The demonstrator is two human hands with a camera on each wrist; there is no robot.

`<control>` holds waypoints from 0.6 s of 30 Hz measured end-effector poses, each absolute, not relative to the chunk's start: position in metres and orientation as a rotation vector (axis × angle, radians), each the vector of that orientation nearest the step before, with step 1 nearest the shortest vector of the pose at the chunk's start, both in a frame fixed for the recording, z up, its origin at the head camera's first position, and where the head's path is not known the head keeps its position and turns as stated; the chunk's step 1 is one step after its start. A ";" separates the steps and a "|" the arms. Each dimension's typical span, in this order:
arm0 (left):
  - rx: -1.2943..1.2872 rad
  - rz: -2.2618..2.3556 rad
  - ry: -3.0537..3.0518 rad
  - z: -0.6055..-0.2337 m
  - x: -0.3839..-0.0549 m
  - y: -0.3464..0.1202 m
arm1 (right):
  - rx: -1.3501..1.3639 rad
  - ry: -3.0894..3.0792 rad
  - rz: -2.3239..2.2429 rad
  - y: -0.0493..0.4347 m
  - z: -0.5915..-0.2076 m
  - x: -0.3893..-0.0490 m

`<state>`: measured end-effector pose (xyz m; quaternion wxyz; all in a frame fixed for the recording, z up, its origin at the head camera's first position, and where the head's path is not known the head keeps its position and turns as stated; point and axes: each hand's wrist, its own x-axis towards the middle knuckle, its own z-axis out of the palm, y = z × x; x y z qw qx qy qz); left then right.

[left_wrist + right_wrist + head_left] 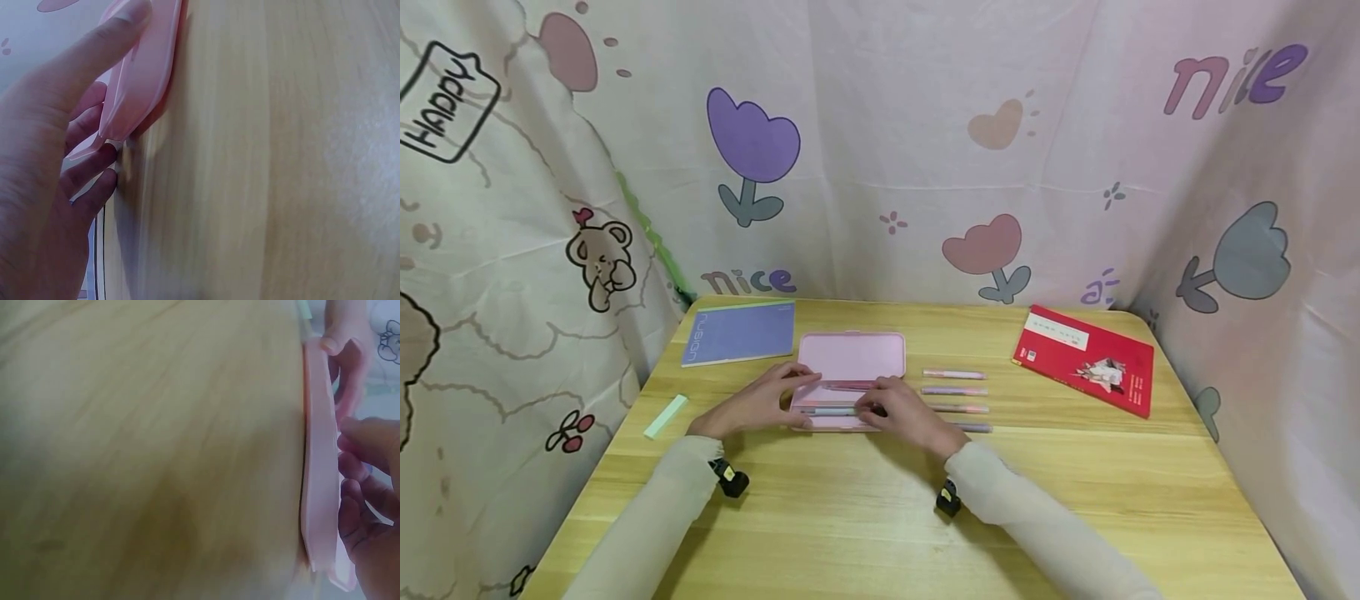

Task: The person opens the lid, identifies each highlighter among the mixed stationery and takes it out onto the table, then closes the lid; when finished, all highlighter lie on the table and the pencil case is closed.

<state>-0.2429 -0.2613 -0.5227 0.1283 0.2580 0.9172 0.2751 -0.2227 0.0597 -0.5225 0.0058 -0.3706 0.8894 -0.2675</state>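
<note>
An open pink pencil case [852, 354] lies on the table with its lid folded back; several pens [831, 412] lie in its tray. My left hand [767, 402] holds the tray's left end, the thumb on the near wall, which shows as a pink side [145, 75] in the left wrist view. Over the right half of the tray, my right hand [908, 415] has curled fingers [353, 465] reaching inside, and they pinch a light-coloured pen near its right end. The exact contact is hidden behind the case wall in the right wrist view.
Right of the case, several pens [955, 391] lie in a column, the nearest partly behind my right hand. A blue notebook [741, 335] lies back left, a pale green stick-like item [666, 417] at left, and a red booklet [1086, 358] at right. Printed curtains surround the table [850, 533].
</note>
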 end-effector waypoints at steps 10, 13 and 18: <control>0.748 0.803 2.671 -0.523 -0.243 -0.262 | -1.190 2.821 -0.765 0.055 -0.527 -0.223; 0.744 0.809 2.673 -0.524 -0.243 -0.262 | -1.233 2.842 -0.765 0.054 -0.529 -0.223; 0.739 0.821 2.672 -0.524 -0.242 -0.262 | -1.299 2.877 -0.724 0.050 -0.529 -0.222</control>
